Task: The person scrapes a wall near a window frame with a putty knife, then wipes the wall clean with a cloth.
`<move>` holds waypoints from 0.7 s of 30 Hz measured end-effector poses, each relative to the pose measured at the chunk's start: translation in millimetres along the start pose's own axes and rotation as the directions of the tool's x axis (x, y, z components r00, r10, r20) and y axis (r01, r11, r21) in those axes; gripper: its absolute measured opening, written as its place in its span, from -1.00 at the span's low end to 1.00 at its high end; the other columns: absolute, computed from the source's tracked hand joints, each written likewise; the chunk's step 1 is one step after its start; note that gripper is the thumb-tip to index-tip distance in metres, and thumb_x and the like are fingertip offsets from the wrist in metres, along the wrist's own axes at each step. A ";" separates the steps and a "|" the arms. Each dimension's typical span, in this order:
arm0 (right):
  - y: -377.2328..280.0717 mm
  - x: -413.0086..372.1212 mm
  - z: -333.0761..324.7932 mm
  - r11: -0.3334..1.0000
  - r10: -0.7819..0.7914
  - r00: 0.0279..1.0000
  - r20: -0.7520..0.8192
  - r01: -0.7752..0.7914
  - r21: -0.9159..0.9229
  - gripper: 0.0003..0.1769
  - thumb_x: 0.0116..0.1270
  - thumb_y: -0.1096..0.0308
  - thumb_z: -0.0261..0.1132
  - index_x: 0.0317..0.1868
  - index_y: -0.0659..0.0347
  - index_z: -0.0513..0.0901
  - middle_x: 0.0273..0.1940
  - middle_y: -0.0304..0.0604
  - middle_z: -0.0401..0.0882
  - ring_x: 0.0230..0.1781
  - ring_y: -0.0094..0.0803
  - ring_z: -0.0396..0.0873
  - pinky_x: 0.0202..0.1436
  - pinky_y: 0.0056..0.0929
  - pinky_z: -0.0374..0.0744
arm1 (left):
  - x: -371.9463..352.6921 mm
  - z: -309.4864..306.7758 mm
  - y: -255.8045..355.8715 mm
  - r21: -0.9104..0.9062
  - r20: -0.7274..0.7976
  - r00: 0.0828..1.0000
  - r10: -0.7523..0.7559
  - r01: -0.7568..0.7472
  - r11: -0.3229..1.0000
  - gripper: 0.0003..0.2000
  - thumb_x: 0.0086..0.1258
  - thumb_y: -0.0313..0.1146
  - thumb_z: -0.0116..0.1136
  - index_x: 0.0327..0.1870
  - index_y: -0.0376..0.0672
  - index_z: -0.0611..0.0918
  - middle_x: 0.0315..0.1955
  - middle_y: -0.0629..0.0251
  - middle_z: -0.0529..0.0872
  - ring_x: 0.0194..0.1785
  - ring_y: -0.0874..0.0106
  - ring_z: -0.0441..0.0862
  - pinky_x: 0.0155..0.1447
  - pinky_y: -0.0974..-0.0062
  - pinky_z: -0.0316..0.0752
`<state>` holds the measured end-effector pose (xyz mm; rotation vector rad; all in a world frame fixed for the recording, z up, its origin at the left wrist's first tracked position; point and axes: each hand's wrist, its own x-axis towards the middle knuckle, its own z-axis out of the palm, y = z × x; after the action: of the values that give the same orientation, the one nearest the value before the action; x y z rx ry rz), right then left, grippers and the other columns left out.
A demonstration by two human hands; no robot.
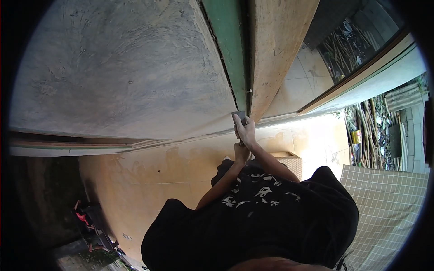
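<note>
A dark grey block, perhaps folded sandpaper (pixel 238 117), is in my right hand (pixel 246 130), whose fingers are wrapped round it. The block lies against the lower end of the green frame strip (pixel 233 58), where it meets the grey plastered wall (pixel 135 81). Just below, my left hand (pixel 241 151) is closed near my right wrist; what it holds, if anything, is too small to make out. Beside the green strip runs a bare wooden frame piece (pixel 275 45).
A woven box (pixel 291 163) stands on the tiled floor (pixel 185 169) by my right arm. A window pane (pixel 325 58) is at the upper right. Checked cloth (pixel 384 203) and piled sticks (pixel 368 131) lie at the right. Dark items (pixel 99 226) sit at the lower left.
</note>
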<state>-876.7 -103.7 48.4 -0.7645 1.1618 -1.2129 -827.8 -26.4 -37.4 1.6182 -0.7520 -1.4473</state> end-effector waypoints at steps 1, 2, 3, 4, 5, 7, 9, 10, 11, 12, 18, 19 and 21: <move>0.2 3.3 0.0 1.000 -0.004 1.000 -0.003 0.004 0.025 -0.59 0.42 0.16 0.24 -0.53 0.22 0.45 -0.71 -0.34 0.39 -0.83 -0.65 0.29 -0.79 -0.60 0.24 | 6.6 -0.2 -0.7 -0.004 0.000 1.000 0.008 -0.008 1.000 -0.65 0.21 -0.27 0.26 -0.69 -0.31 0.51 -0.78 0.32 0.53 -0.68 0.54 0.48 -0.61 0.40 0.28; 3.9 8.0 -2.2 1.000 -0.007 1.000 0.000 0.007 0.024 -0.59 0.42 0.16 0.24 -0.53 0.22 0.45 -0.71 -0.34 0.39 -0.83 -0.65 0.29 -0.79 -0.60 0.24 | 13.0 -2.3 -4.3 0.036 -0.002 1.000 0.010 -0.010 0.999 -0.65 0.20 -0.26 0.27 -0.70 -0.29 0.51 -0.78 0.32 0.52 -0.70 0.54 0.47 -0.63 0.42 0.27; 8.0 11.1 -6.0 0.999 -0.004 0.997 0.073 0.002 0.037 -0.63 0.44 0.16 0.21 -0.47 0.22 0.46 -0.68 -0.30 0.43 -0.80 -0.63 0.33 -0.77 -0.60 0.28 | 15.1 -4.4 -10.0 0.076 -0.006 1.000 0.007 -0.007 0.997 -0.65 0.19 -0.25 0.28 -0.70 -0.26 0.51 -0.79 0.33 0.51 -0.72 0.53 0.46 -0.64 0.44 0.26; 13.3 10.4 -11.4 0.999 0.002 0.989 0.145 -0.009 0.049 -0.66 0.46 0.15 0.17 -0.41 0.22 0.47 -0.65 -0.27 0.47 -0.78 -0.61 0.37 -0.75 -0.60 0.33 | 14.0 -6.7 -17.9 0.072 -0.009 1.000 0.000 0.001 0.997 -0.65 0.19 -0.25 0.28 -0.70 -0.26 0.51 -0.79 0.33 0.51 -0.72 0.53 0.46 -0.64 0.44 0.26; 10.5 7.6 -14.4 0.999 0.005 0.989 0.146 -0.012 0.046 -0.66 0.46 0.15 0.17 -0.41 0.22 0.47 -0.65 -0.27 0.47 -0.78 -0.61 0.37 -0.75 -0.60 0.33 | 8.4 -7.6 -4.9 0.051 0.033 0.997 -0.063 0.061 0.997 -0.66 0.18 -0.25 0.29 -0.70 -0.24 0.51 -0.79 0.33 0.51 -0.73 0.53 0.46 -0.64 0.46 0.26; 2.5 3.2 -18.2 0.993 0.108 0.964 0.242 -0.117 0.023 -0.70 0.47 0.17 0.16 -0.25 0.28 0.53 -0.54 -0.19 0.55 -0.70 -0.55 0.47 -0.65 -0.57 0.43 | 6.1 -7.6 7.6 0.031 0.074 0.989 -0.125 0.123 0.992 -0.67 0.17 -0.24 0.30 -0.69 -0.22 0.52 -0.78 0.33 0.51 -0.73 0.54 0.45 -0.64 0.48 0.26; 4.1 4.1 -21.1 0.991 0.108 0.956 0.273 -0.125 0.044 -0.72 0.47 0.19 0.16 -0.18 0.29 0.54 -0.50 -0.17 0.57 -0.66 -0.52 0.50 -0.62 -0.56 0.46 | 6.3 -8.1 9.8 -0.033 0.103 0.977 -0.187 0.191 0.981 -0.71 0.16 -0.25 0.32 -0.66 -0.18 0.53 -0.77 0.35 0.51 -0.75 0.54 0.43 -0.65 0.52 0.26; 4.9 4.5 -22.0 0.990 0.105 0.948 0.301 -0.130 0.063 -0.71 0.48 0.20 0.15 -0.10 0.30 0.54 -0.46 -0.15 0.59 -0.63 -0.50 0.54 -0.58 -0.55 0.49 | 6.1 -8.4 11.0 -0.036 0.100 0.977 -0.186 0.191 0.981 -0.71 0.16 -0.25 0.32 -0.66 -0.18 0.53 -0.77 0.35 0.51 -0.75 0.54 0.43 -0.65 0.52 0.26; 3.9 3.0 -20.3 0.990 0.106 0.947 0.303 -0.130 0.062 -0.71 0.48 0.20 0.15 -0.10 0.30 0.54 -0.46 -0.15 0.59 -0.63 -0.50 0.54 -0.58 -0.55 0.49 | 6.4 -9.4 11.5 -0.062 0.130 0.972 -0.196 0.206 0.977 -0.72 0.15 -0.26 0.32 -0.64 -0.18 0.53 -0.76 0.36 0.51 -0.74 0.54 0.44 -0.63 0.52 0.27; 3.4 1.5 -17.5 0.988 0.069 0.958 0.277 -0.103 0.111 -0.71 0.47 0.20 0.16 -0.11 0.31 0.53 -0.45 -0.15 0.60 -0.63 -0.51 0.54 -0.60 -0.57 0.48 | 7.4 -10.5 12.5 -0.085 0.162 0.965 -0.204 0.220 0.972 -0.74 0.15 -0.27 0.32 -0.62 -0.18 0.53 -0.75 0.37 0.51 -0.72 0.54 0.45 -0.62 0.53 0.28; -8.1 3.8 -9.0 0.991 0.029 0.984 0.174 -0.050 0.122 -0.69 0.46 0.19 0.16 -0.18 0.33 0.52 -0.47 -0.17 0.60 -0.72 -0.56 0.47 -0.68 -0.59 0.42 | 1.4 -13.2 26.5 -0.218 0.425 0.905 -0.024 0.128 0.967 -0.86 0.20 -0.34 0.28 -0.35 -0.12 0.55 -0.71 0.42 0.51 -0.63 0.56 0.50 -0.54 0.56 0.35; -7.7 5.4 -8.7 0.995 0.034 0.984 0.174 -0.049 0.083 -0.69 0.47 0.18 0.16 -0.23 0.32 0.53 -0.48 -0.18 0.60 -0.75 -0.58 0.44 -0.71 -0.59 0.40 | 4.2 -10.2 19.0 -0.269 0.412 0.911 0.028 0.092 0.959 -0.85 0.23 -0.35 0.26 -0.34 -0.08 0.50 -0.74 0.47 0.45 -0.70 0.59 0.41 -0.61 0.57 0.26; -2.8 4.9 -4.4 0.996 0.030 0.991 0.131 -0.040 0.076 -0.68 0.46 0.17 0.16 -0.28 0.31 0.52 -0.51 -0.19 0.58 -0.78 -0.59 0.41 -0.73 -0.60 0.37 | 6.6 -19.8 13.3 -0.318 0.476 0.878 -0.056 0.231 0.919 -0.84 0.25 -0.35 0.25 -0.38 -0.06 0.47 -0.75 0.49 0.41 -0.73 0.62 0.35 -0.64 0.58 0.18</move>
<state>-882.0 -108.5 48.4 -0.7495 1.0109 -1.1556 -806.1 -34.9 -29.0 1.0694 -0.5703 -1.9884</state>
